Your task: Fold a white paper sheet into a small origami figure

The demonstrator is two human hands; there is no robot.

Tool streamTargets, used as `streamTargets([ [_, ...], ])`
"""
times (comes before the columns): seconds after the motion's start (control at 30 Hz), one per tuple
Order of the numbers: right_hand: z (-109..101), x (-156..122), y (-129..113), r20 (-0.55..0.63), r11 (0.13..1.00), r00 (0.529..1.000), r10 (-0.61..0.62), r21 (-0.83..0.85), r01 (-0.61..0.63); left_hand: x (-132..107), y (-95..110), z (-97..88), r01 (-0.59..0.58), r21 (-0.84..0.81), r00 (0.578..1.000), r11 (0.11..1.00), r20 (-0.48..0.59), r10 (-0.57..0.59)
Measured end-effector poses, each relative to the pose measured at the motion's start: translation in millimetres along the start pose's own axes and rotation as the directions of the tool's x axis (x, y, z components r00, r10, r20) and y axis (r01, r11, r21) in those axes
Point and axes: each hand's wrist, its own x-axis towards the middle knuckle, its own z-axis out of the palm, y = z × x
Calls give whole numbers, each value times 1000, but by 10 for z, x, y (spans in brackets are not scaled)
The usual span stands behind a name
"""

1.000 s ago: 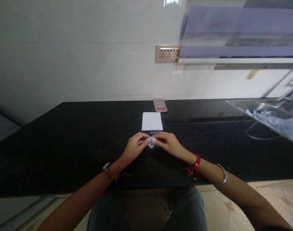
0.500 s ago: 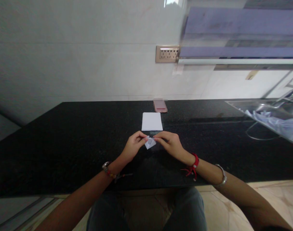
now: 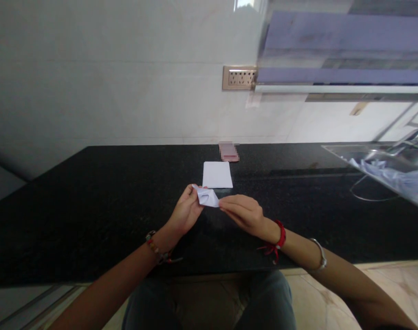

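Note:
A small folded white paper [image 3: 209, 198] is held between my two hands over the dark counter. My left hand [image 3: 187, 210] grips its left end, thumb on top and fingers behind. At the paper's right corner, my right hand [image 3: 242, 211] pinches with its fingertips. A dark slit or opening shows in the middle of the folded paper. Just beyond it lies a stack of square white paper [image 3: 217, 174], flat on the counter.
The black counter [image 3: 92, 206] runs along a tiled wall. A blurred pinkish object [image 3: 228, 151] lies behind the paper stack. To the right, a metal sink [image 3: 353, 150] holds whitish plastic [image 3: 401, 174]. A socket panel [image 3: 239, 78] is on the wall.
The folded paper has been turned and raised slightly, now stretching sideways between my hands. My left hand has rolled palm-up around its end; my right hand has shifted slightly down.

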Motion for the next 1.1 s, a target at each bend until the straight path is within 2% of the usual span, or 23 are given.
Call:
streamTargets([
  [0.07,-15,19,-8,52,999,997,49,17,-50,-15,-12,6,-31,71,999,997,31,29],
  [0.13,-29,38,-6,105,987,983,152,35,-157,-29,-31,5,-101,190,994,977,53,93],
  [0.23,-23,39,20,151,962,950,273,-10,-274,-44,-65,-14,-206,374,978,904,62,197],
  [0.47,99,-27,33,258,918,887,383,-217,-333,-66,-107,-41,-277,586,959,762,119,257],
  [0.6,112,-6,-8,269,907,880,392,-274,-320,-76,-118,-16,-325,612,943,721,152,296],
  [0.8,132,13,-13,322,935,886,335,-232,-269,-70,-135,-22,-318,619,947,718,178,267],
  [0.97,169,-20,25,357,945,880,312,-209,-251,-61,-164,-38,-191,582,981,790,95,167],
  [1.1,171,-51,52,307,940,894,327,-207,-272,-59,-173,-24,-124,551,991,825,107,77],
])
